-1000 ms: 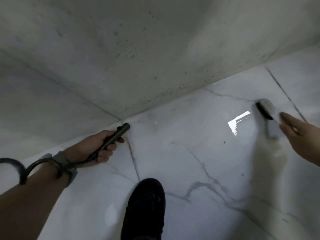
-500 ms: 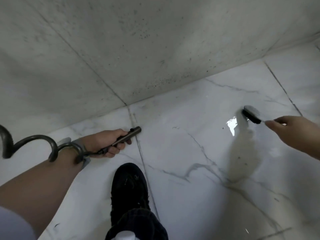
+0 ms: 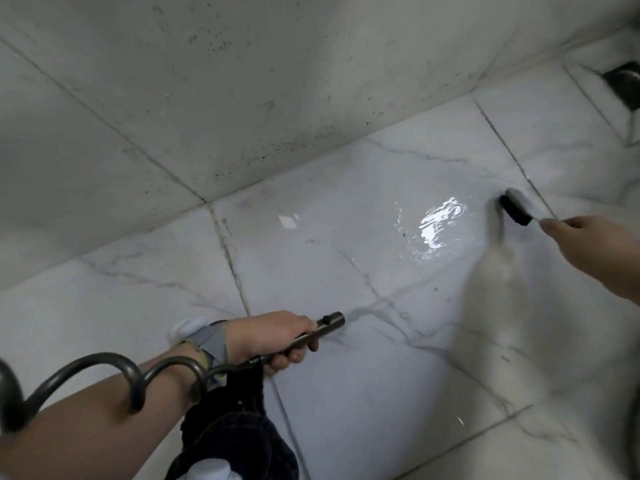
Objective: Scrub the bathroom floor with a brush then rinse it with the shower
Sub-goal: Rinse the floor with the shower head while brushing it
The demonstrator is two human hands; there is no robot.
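Observation:
My left hand point(image 3: 273, 336) grips a dark metal shower wand point(image 3: 327, 325) low in the middle of the view, its nozzle pointing right over the white marble floor point(image 3: 346, 393). Its dark hose point(image 3: 114, 372) coils round my left wrist and forearm. At the right edge my right hand point(image 3: 581, 244) holds the handle of a white brush with black bristles point(image 3: 516, 209), which is down on the wet floor next to a grout line. A shiny film of water point(image 3: 436, 230) lies just left of the brush.
A grey tiled wall point(image 3: 242, 81) with dark specks along its base fills the upper half. A dark floor drain point(image 3: 623, 83) sits at the top right corner. My dark-clad leg point(image 3: 239, 441) is at the bottom centre. A small white object point(image 3: 187, 329) lies behind my left wrist.
The view has swung right, bringing the drain in. My left hand and wand moved right, toward the floor's middle. The brush shifted slightly along the floor; the water patch looks wider.

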